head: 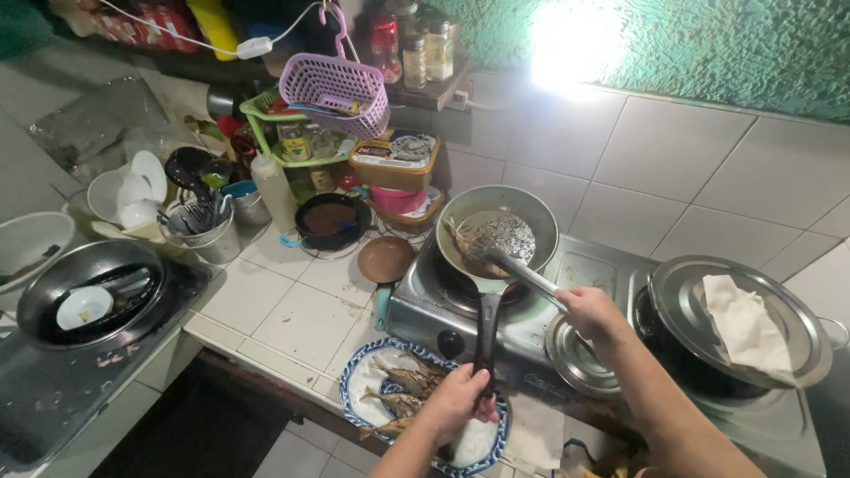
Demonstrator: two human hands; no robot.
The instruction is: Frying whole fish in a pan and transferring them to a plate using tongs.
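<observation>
Steadying the grey metal frying pan [496, 232] on the steel two-burner stove [531, 310], the left hand [456, 403] grips its black handle while the right hand [591, 312] clasps a steel skimmer [500, 241] lifting a fried fish [467, 243]; keeping the pan level seems wise. Nearby, a blue-patterned plate [363, 381] on the counter holds several fried fish.

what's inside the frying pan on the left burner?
In the frying pan: the mesh head of a skimmer held by the right hand, with a fried fish on it. The pan bottom beneath the mesh is covered.
</observation>
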